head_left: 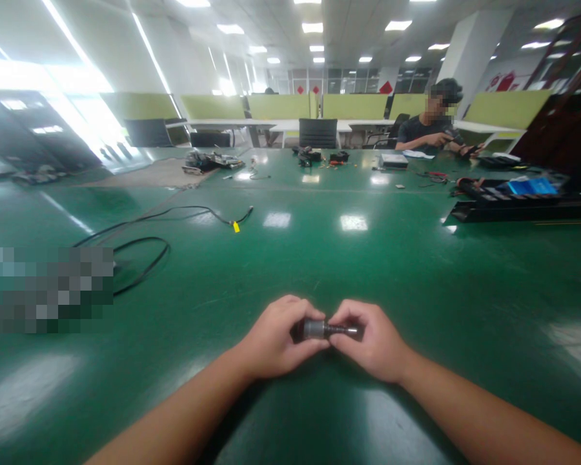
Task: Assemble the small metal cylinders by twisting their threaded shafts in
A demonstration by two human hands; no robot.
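A small grey cylindrical part with a thin dark shaft lies crosswise between my two hands, just above or on the green tabletop; I cannot tell which. Its silver tip points right. My left hand is closed around the thick cylinder end, thumb below and fingers above. With thumb and forefinger, my right hand pinches the part near where the shaft leaves the cylinder. The tip shows inside the curve of the right hand. My fingers hide some of the part's surface.
A black cable with a yellow tag curves over the green table at left. A blurred-out object sits at the left edge. Far right stands a black tray with a blue item. A person sits at the far side.
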